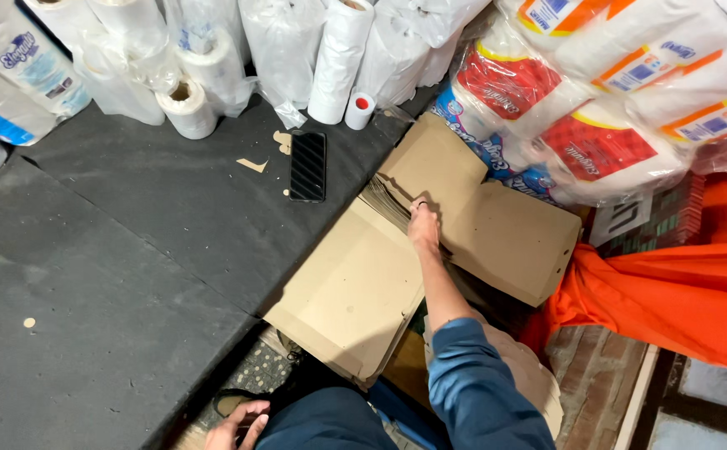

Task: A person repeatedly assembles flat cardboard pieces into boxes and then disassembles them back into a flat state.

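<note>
A stack of flat brown cardboard sheets lies on the right edge of a dark grey work surface. Another brown sheet is folded back to the right over the stack's far edge. My right hand, on a blue-sleeved arm, reaches forward with its fingers tucked into the thin layered edges between the two and closed on a sheet. Low at the bottom edge, my left hand rests by my blue trouser leg, fingers apart and holding nothing.
A black phone lies face down on the surface beyond the stack. Rolls of white plastic bags and wrapped packs of paper rolls crowd the back and right. Orange cloth hangs at the right over a brick floor.
</note>
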